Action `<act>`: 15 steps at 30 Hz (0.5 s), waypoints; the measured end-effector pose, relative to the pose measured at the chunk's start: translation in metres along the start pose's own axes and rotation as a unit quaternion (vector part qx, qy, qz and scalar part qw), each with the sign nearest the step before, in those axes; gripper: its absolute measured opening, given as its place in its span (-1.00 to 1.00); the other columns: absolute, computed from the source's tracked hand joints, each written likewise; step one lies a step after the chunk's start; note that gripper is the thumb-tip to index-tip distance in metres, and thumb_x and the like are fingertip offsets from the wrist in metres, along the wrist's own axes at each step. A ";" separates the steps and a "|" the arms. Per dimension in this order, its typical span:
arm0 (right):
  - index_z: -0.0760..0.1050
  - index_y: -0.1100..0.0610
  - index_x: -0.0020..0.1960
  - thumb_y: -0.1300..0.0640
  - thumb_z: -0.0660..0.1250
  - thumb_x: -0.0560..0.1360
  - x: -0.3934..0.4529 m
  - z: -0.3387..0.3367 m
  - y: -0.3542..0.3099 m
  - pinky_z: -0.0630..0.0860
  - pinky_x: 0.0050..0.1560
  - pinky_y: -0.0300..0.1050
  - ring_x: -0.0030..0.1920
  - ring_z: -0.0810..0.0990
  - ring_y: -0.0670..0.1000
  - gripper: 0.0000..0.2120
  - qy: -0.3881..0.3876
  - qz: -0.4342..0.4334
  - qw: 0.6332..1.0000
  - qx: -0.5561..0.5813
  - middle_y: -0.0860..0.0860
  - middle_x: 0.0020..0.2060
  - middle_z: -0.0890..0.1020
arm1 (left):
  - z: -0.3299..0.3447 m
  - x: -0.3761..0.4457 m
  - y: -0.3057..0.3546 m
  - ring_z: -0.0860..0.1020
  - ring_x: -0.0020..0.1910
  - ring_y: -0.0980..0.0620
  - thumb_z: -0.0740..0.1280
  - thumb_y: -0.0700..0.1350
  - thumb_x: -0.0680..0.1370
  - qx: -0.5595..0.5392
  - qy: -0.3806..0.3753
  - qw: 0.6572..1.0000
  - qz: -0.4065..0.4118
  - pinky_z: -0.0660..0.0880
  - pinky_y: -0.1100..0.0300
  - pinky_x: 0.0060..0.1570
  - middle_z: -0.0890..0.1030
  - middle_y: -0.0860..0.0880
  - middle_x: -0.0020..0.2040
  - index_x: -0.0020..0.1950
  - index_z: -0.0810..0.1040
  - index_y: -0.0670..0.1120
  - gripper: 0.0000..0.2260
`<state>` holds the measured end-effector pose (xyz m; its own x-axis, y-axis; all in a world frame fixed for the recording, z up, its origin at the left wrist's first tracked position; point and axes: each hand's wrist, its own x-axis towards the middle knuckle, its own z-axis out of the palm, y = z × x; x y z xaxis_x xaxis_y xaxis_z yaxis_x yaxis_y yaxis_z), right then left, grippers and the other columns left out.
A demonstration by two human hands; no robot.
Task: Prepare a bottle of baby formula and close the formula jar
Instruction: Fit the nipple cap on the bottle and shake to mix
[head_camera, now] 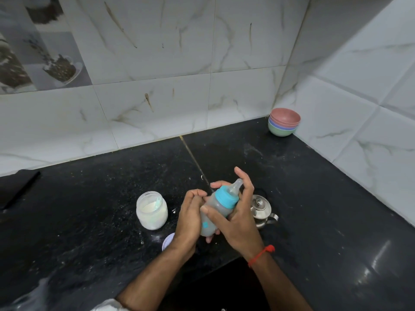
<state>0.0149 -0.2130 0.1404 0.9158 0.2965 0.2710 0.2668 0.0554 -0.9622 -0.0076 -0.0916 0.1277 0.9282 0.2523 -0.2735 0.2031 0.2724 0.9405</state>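
Head view shows both hands meeting over the black table (314, 198), with the baby bottle (215, 212) held between them, tilted so its teat points up and to the right. The left hand (190, 216) has its fingers curled behind the bottle's lower body; the right hand (235, 218) wraps it from the other side, thumb laid across the front and fingers raised near the teat. Both hands are clamped on the bottle, and it is lifted clear of the table.

The blue collar (226, 197) and teat are already seated on the bottle, and the body looks cloudy, so filling and capping seem done; I judge this to be the mixing step, rolling or shaking between the palms.

The formula jar (152, 211) stands open just to the left of the hands, white powder and what looks like a scoop inside. Its lid (168, 241) lies on the table, partly hidden by the left wrist. Closing the jar is what remains.

A small steel kettle (261, 212) sits just behind the right hand, and a stack of coloured bowls (284, 122) rests in the far corner.
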 end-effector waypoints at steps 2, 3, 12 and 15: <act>0.07 -0.31 0.52 0.13 0.61 0.40 0.000 -0.007 0.003 0.70 -0.02 0.04 0.06 0.71 0.11 -0.04 -0.023 -0.008 0.999 -0.039 -0.01 0.24 0.58 | -0.003 0.000 -0.002 0.53 -0.50 -0.14 0.06 -0.09 0.70 -0.019 -0.016 0.999 -0.026 0.37 0.21 -0.56 0.66 -0.29 -0.16 0.22 0.42 -0.08 -0.80; 0.06 -0.33 0.52 0.09 0.62 0.39 0.000 -0.008 0.003 0.69 0.02 0.03 0.08 0.70 0.10 -0.03 -0.028 -0.007 0.998 -0.051 -0.02 0.24 0.58 | -0.003 0.000 -0.004 0.54 -0.50 -0.14 0.06 -0.07 0.70 -0.030 -0.015 0.999 -0.040 0.37 0.22 -0.56 0.66 -0.31 -0.16 0.25 0.42 -0.08 -0.78; 0.28 -0.22 0.49 0.33 0.60 0.34 -0.002 -0.018 0.005 0.69 0.02 0.08 0.10 0.71 0.14 -0.09 0.117 0.072 0.968 0.209 0.16 0.14 0.70 | -0.004 -0.010 0.011 0.63 -0.40 -0.22 0.02 0.03 0.69 -0.108 -0.027 0.989 -0.096 0.43 0.20 -0.63 0.70 -0.22 0.04 0.25 0.42 -0.01 -0.74; 0.19 -0.12 0.55 0.12 0.46 0.44 0.007 -0.031 0.006 0.69 0.01 0.02 0.06 0.71 0.03 -0.23 0.270 0.067 0.879 0.386 0.08 0.13 0.72 | -0.022 0.002 0.009 0.69 -0.30 -0.20 0.03 0.03 0.71 -0.075 0.048 0.995 -0.038 0.49 0.15 -0.59 0.65 -0.14 0.19 0.30 0.43 0.02 -0.73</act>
<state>0.0318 -0.2405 0.1374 0.9881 -0.1356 -0.0729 0.0537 0.7473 -0.6624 -0.0104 -0.0682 0.1309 0.8759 0.3121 -0.3679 0.2166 0.4272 0.8779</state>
